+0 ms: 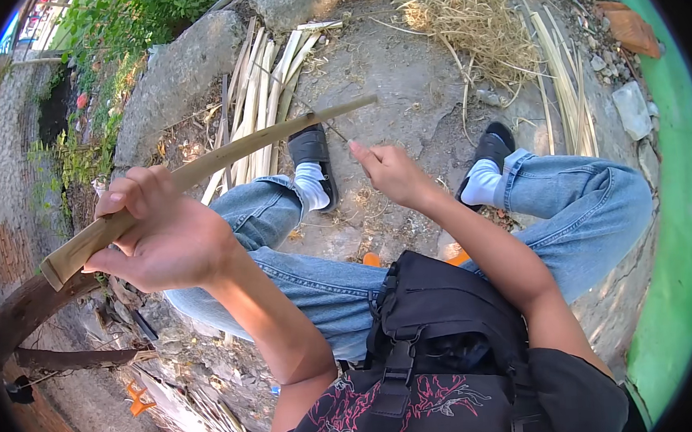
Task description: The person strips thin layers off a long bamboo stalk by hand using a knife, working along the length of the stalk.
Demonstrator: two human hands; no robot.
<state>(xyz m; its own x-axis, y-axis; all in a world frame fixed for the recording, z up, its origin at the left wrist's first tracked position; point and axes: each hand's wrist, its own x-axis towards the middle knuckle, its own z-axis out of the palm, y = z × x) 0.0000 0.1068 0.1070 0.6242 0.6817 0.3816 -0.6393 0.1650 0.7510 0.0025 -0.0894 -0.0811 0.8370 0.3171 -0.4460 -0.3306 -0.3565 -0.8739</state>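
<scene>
My left hand [167,236] is wrapped around the thick end of a long split bamboo strip [229,153], which slants up to the right and tapers to a thin tip. A long, thin, dark knife [330,126], seen almost edge-on, crosses the strip near its far part. Its handle end is in my closed right hand [395,172], and the fist hides most of the grip. Whether the blade touches the strip or has cut into it, I cannot tell. Both hands are above the ground, in front of my spread knees.
Pale split bamboo strips [262,101] lie beyond my left foot, and more strips [568,92] lie at the right. A heap of curly shavings [477,26] sits at the far side. Concrete blocks [184,83] edge the ground; a green wall [677,193] stands right. A black bag [448,301] rests on my lap.
</scene>
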